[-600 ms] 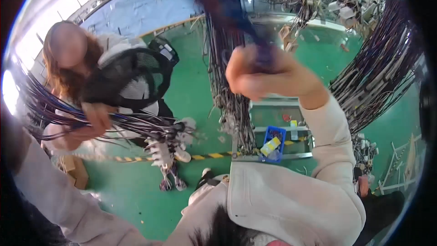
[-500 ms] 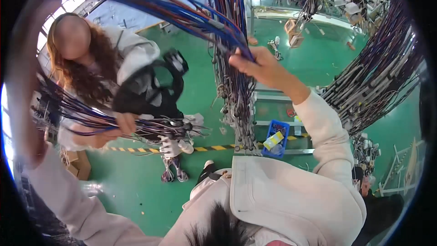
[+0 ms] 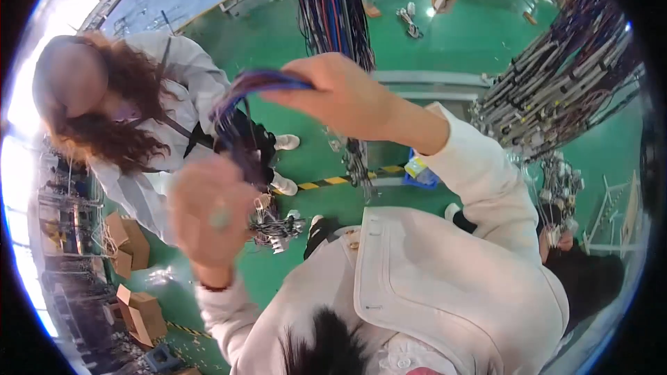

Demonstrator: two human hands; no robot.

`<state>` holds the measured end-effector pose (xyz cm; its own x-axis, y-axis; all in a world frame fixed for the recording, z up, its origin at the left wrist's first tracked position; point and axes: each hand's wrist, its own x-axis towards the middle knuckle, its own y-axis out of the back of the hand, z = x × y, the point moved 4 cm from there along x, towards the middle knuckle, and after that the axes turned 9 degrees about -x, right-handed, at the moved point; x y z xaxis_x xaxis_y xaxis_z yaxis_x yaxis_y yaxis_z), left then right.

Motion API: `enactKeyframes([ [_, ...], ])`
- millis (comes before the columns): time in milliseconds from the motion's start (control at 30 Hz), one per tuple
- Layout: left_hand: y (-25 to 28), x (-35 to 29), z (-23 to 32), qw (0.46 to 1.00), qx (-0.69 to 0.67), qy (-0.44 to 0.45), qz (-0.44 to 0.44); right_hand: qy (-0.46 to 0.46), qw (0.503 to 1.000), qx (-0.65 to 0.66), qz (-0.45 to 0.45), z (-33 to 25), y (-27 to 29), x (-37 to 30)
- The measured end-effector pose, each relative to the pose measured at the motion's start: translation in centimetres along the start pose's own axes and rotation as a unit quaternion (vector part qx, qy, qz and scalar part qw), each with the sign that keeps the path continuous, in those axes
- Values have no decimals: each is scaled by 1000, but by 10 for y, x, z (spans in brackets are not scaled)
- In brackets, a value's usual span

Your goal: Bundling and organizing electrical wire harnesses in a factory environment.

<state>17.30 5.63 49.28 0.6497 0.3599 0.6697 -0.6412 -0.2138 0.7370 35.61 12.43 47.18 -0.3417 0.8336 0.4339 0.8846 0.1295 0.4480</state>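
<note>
A bundle of blue and purple wires passes through my right hand, whose fingers are wrapped around it in front of my chest. From there the bundle bends over and drops toward my left hand. That hand is smeared by motion beside the lower part of the bundle, and its grip cannot be made out. Just past my left hand, thin wire ends with small connectors show. Behind my right hand hangs a long thick bundle of dark, red and blue wires.
Another person stands close on the left. A large hanging mass of wires fills the right side. A blue bin sits partly behind my right sleeve. Cardboard boxes and yellow-black floor tape lie on the green floor.
My left hand has come down and inward from the far left. My right hand has moved left, and the stretched bundle is now bent over. The other person no longer visibly holds wires.
</note>
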Motion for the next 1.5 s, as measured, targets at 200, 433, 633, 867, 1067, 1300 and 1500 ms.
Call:
enactKeyframes([
  [200, -119, -69, -66, 801, -396, 436, 111, 86, 964, -252, -12, -12, -79, -8],
  [433, -110, -49, -85, 793, -457, 295, 273, 127, 930, -346, -17, -35, -175, 3],
  [633, -111, -103, -118, 633, -744, 167, 137, 229, 914, -239, 232, -28, -185, 20],
  [867, -47, -88, -142, 607, -720, 248, 226, 127, 860, -484, 100, 94, -90, 2],
  [1067, 2, -138, -160, 576, -691, 335, 281, 198, 825, -516, 121, 81, -38, -21],
  [1300, 24, -155, -129, 574, -604, 383, 399, 356, 821, -389, 220, 14, -101, -23],
  [1500, 98, -217, -130, 657, -595, 305, 350, 185, 813, -548, 63, 63, -96, -40],
])
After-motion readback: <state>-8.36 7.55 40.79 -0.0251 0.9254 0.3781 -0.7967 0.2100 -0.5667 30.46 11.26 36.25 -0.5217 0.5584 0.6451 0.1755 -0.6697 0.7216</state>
